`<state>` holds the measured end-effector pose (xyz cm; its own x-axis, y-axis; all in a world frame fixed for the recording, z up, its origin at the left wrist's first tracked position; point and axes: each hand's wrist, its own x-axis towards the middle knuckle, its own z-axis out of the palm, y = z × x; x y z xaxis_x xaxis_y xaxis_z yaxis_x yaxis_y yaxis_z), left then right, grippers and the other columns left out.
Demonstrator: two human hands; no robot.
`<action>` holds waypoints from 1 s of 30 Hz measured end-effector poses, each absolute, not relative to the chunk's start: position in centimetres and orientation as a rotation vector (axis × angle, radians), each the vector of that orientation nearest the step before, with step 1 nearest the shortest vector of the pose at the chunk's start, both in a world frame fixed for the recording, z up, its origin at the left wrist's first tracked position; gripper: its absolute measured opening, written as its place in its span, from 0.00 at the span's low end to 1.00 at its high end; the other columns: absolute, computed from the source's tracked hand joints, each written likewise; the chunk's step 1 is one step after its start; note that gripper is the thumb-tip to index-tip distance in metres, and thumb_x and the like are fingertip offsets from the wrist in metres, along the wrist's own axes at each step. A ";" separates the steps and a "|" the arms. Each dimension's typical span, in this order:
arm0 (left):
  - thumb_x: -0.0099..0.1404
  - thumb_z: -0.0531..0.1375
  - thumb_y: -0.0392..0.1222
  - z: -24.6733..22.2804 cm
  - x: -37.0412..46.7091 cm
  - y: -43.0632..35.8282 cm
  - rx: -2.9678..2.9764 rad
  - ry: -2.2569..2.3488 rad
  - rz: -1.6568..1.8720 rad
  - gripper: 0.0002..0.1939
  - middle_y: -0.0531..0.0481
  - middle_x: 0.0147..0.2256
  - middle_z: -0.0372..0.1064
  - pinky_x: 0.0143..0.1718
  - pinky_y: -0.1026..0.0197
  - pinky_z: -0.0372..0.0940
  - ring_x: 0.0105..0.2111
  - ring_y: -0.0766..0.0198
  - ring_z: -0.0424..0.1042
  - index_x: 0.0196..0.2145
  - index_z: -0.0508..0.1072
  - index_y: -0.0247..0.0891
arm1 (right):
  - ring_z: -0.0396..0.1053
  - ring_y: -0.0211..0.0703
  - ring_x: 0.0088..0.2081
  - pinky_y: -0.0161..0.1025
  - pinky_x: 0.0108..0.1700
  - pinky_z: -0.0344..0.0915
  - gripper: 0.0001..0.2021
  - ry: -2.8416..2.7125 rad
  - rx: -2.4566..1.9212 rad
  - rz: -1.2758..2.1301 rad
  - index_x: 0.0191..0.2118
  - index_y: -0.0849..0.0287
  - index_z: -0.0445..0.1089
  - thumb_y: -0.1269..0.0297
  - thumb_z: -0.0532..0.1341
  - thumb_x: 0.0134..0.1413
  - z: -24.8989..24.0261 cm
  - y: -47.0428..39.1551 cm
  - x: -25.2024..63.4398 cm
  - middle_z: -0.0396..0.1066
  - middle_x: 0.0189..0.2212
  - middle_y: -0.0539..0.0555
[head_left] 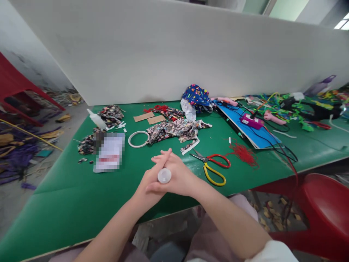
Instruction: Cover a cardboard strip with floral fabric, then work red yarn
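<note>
Both of my hands are pressed together above the front of the green table, with a small translucent round piece [164,175] between them. My left hand [152,179] lies against it from the left, fingers crossing those of the other hand. My right hand [180,176] closes on it from the right, its thumb passing below the piece. Only the round face of the piece shows. Beyond the fingertips are a white ring [139,146] and floral fabric [173,131]. Scissors [204,159] with one red and one yellow handle lie open to the right.
A squeeze bottle [97,119] and a blurred packet [109,153] are on the left. Cardboard pieces [143,116] and a blue patterned cloth [196,96] lie farther back. Right of the scissors are red threads [244,153], a blue board [237,123], cables and a red stool [327,203].
</note>
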<state>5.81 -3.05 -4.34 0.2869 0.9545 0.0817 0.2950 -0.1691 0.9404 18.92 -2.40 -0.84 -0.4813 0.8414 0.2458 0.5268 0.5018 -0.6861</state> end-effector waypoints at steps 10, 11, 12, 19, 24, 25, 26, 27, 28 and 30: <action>0.49 0.66 0.37 -2.3 4.4 -2.0 1.183 1.060 1.209 0.11 0.53 0.28 0.70 0.39 0.61 0.66 0.32 0.64 0.71 0.32 0.71 0.39 | 0.59 0.44 0.56 0.45 0.58 0.55 0.20 -2.019 -1.071 0.710 0.47 0.58 0.69 0.51 0.55 0.55 0.3 -1.2 21.9 0.69 0.50 0.56; 0.49 0.66 0.36 -2.2 4.3 -1.8 1.173 1.029 1.232 0.09 0.54 0.27 0.69 0.43 0.60 0.65 0.32 0.65 0.70 0.28 0.69 0.38 | 0.61 0.43 0.54 0.44 0.57 0.56 0.18 -1.953 -1.099 0.687 0.46 0.58 0.70 0.53 0.55 0.56 0.3 -1.1 22.2 0.70 0.48 0.56; 0.49 0.66 0.35 -2.2 4.2 -1.7 1.175 0.987 1.235 0.10 0.56 0.25 0.68 0.47 0.59 0.63 0.32 0.66 0.69 0.25 0.67 0.38 | 0.63 0.42 0.53 0.43 0.56 0.57 0.16 -1.906 -1.115 0.670 0.45 0.57 0.70 0.54 0.55 0.56 0.3 -1.0 22.4 0.71 0.46 0.55; 0.55 0.62 0.47 -2.3 4.4 -1.4 1.152 0.834 1.178 0.14 0.60 0.17 0.56 0.51 0.55 0.59 0.22 0.71 0.58 0.21 0.63 0.38 | 0.70 0.39 0.43 0.38 0.46 0.64 0.11 -1.670 -1.116 0.733 0.36 0.55 0.73 0.58 0.57 0.56 1.3 -0.8 24.5 0.75 0.37 0.51; 0.58 0.58 0.53 -2.3 4.6 -1.7 1.137 0.795 1.117 0.18 0.59 0.16 0.56 0.51 0.54 0.58 0.20 0.71 0.57 0.20 0.62 0.38 | 0.71 0.37 0.35 0.33 0.37 0.65 0.11 -1.561 -1.136 0.886 0.33 0.57 0.73 0.59 0.55 0.56 1.4 -0.7 24.4 0.75 0.30 0.49; 0.58 0.58 0.53 -2.3 4.7 -1.7 1.136 0.794 1.110 0.18 0.59 0.16 0.56 0.51 0.54 0.58 0.20 0.71 0.58 0.20 0.62 0.38 | 0.71 0.37 0.35 0.33 0.37 0.65 0.11 -1.633 -1.125 0.912 0.33 0.57 0.73 0.60 0.56 0.56 1.4 -0.7 24.2 0.75 0.30 0.49; 0.58 0.58 0.52 -2.3 4.7 -1.8 1.137 0.798 1.108 0.17 0.59 0.16 0.58 0.52 0.53 0.58 0.20 0.71 0.59 0.21 0.62 0.38 | 0.71 0.37 0.35 0.34 0.38 0.65 0.10 -1.703 -1.107 0.935 0.33 0.57 0.73 0.60 0.56 0.56 1.5 -0.8 24.1 0.75 0.30 0.49; 0.58 0.59 0.52 -2.3 4.7 -1.8 1.137 0.811 1.116 0.16 0.59 0.16 0.60 0.52 0.53 0.57 0.21 0.70 0.60 0.21 0.63 0.38 | 0.71 0.37 0.35 0.34 0.38 0.65 0.10 -1.751 -1.087 0.950 0.33 0.57 0.73 0.60 0.57 0.56 1.7 -1.0 24.2 0.75 0.30 0.49; 0.57 0.59 0.51 -2.3 4.7 -1.9 1.135 0.833 1.127 0.16 0.58 0.17 0.62 0.52 0.52 0.57 0.21 0.70 0.62 0.22 0.64 0.38 | 0.71 0.37 0.35 0.34 0.38 0.66 0.10 -1.771 -1.071 0.944 0.33 0.57 0.73 0.60 0.57 0.56 2.0 -1.2 24.4 0.75 0.30 0.49; 0.56 0.60 0.50 -2.2 4.6 -1.8 1.126 0.883 1.149 0.14 0.57 0.19 0.65 0.51 0.52 0.58 0.23 0.68 0.65 0.24 0.65 0.37 | 0.71 0.37 0.33 0.34 0.36 0.67 0.11 -1.721 -1.072 0.848 0.33 0.57 0.73 0.60 0.55 0.57 3.0 -2.0 25.3 0.74 0.29 0.49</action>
<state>4.60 -1.81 -2.15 0.2141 0.9766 0.0199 -0.2322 0.0311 0.9722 25.32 -2.03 3.03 -0.2094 0.9184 0.3356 0.2932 0.3864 -0.8745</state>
